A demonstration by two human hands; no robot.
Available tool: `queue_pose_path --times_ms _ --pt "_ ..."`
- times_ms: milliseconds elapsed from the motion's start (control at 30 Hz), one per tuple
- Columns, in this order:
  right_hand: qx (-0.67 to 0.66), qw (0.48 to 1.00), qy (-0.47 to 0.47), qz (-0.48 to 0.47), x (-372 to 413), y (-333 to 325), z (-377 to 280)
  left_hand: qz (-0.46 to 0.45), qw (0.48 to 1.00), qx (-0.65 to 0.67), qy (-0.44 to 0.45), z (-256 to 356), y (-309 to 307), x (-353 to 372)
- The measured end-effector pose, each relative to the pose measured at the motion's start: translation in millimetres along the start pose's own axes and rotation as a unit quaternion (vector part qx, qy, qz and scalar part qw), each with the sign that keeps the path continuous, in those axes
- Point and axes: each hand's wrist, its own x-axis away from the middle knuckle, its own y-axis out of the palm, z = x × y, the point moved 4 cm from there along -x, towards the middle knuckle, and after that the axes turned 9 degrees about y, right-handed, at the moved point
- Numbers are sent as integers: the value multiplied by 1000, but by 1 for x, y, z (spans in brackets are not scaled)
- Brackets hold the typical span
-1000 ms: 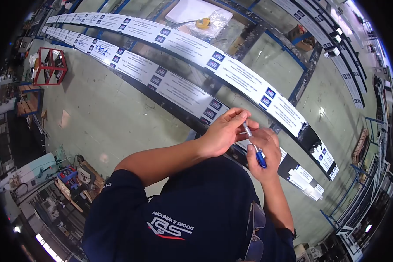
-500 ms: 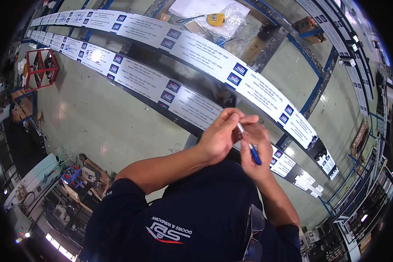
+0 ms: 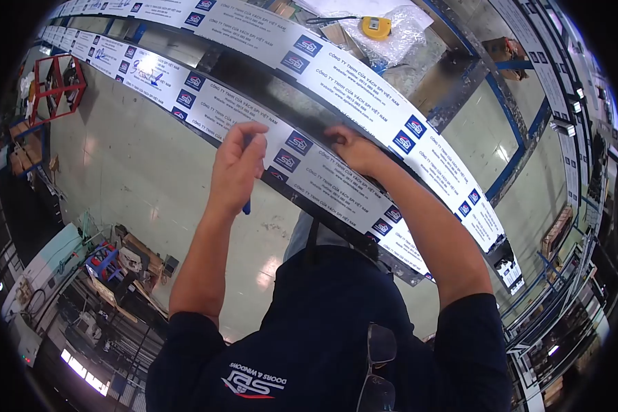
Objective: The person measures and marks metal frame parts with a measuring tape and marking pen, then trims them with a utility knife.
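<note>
My left hand (image 3: 237, 165) is shut on a blue pen (image 3: 246, 206); its blue end sticks out below the fist. The hand is raised against the near long metal profile (image 3: 323, 182), which is covered in white film with printed text and blue logos. My right hand (image 3: 350, 147) rests on the same profile a little to the right, fingertips pressed on its upper edge, with nothing seen in it. A second filmed profile (image 3: 364, 86) runs parallel just beyond it.
A yellow tape measure (image 3: 372, 26) lies on clear plastic wrap at the top. A red metal frame (image 3: 55, 86) stands on the floor at the left. More filmed profiles (image 3: 563, 103) lie on blue racks at the right. Tools and boxes (image 3: 110, 264) crowd the lower left.
Both hands were together on the pen in front of my chest. Now the left hand has carried the pen up to the near profile, and the right hand has let go and moved onto the profile.
</note>
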Motion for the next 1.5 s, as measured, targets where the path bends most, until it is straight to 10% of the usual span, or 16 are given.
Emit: queue_pose_path --times_ms 200,267,1500 --pt "115 984 -86 105 -33 1 17 24 994 -107 9 -38 -1 6" --pt "225 899 -157 342 -47 -4 25 28 994 -108 6 -44 -3 3" --pt "11 927 -77 366 -29 -8 6 49 973 -213 68 -46 4 -2"
